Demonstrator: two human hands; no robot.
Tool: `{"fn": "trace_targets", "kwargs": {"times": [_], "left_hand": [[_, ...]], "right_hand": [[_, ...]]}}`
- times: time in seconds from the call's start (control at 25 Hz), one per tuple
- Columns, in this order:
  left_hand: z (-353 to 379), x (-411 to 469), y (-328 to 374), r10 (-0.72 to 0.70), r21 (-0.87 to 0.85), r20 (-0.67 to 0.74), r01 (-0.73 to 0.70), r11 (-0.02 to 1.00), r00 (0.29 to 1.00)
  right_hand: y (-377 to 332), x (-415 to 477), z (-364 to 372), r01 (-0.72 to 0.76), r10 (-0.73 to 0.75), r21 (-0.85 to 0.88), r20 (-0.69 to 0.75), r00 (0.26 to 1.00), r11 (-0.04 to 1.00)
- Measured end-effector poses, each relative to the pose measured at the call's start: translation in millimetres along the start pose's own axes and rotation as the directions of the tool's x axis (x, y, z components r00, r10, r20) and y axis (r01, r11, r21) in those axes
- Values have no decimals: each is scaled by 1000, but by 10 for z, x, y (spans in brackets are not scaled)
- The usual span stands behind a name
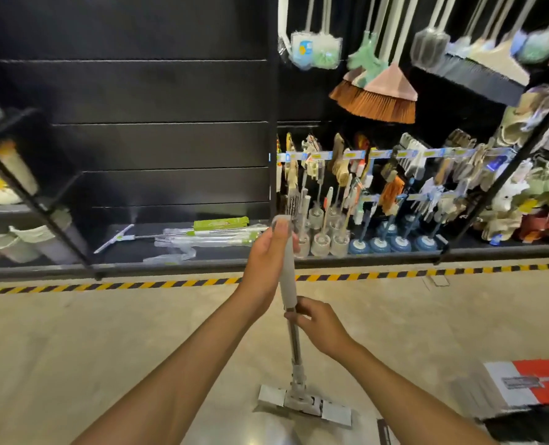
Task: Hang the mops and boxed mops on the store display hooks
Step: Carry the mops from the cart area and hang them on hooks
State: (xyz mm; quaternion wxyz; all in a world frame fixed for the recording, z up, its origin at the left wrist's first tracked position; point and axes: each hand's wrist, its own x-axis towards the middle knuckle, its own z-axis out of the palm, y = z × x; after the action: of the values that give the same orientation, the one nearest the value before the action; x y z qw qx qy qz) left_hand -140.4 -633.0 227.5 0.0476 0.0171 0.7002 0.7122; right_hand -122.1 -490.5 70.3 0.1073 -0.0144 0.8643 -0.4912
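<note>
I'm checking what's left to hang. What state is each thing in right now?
mop: upright, head on the floor, not hung.
left hand: grips the mop's handle top.
right hand: pinches the pole below the grey grip.
green box: lying on the bottom shelf, not hung.
brooms: hanging on the display.
red-and-white box: lying flat, not hung.

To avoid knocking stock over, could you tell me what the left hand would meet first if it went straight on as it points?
Probably the clear toilet-brush holders on the bottom shelf, just beyond the mop handle that the left hand grips; depth is hard to judge.
</note>
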Motion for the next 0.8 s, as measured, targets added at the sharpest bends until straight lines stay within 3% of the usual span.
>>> {"fn": "trace_targets", "kwargs": {"times": [0.16, 0.32, 0.44, 0.8], "left_hand": [[-728, 186, 20, 77, 80, 8, -77, 994, 997], [-1336, 473, -159, 66, 224, 3, -65, 972, 998], [-1706, 838, -228, 68, 330, -71, -41, 943, 995], [-2644, 2076, 297, 195, 399, -292, -66, 914, 936]], "right_hand": [[-337, 485, 320, 83, -77, -56, 103, 992, 995], [-677, 1079, 612, 180, -166, -58, 193, 967, 982], [-984, 1631, 841, 243, -227, -32, 265, 937, 969], [-1985, 3241, 1172, 357, -360, 81, 380, 852, 931]]}}
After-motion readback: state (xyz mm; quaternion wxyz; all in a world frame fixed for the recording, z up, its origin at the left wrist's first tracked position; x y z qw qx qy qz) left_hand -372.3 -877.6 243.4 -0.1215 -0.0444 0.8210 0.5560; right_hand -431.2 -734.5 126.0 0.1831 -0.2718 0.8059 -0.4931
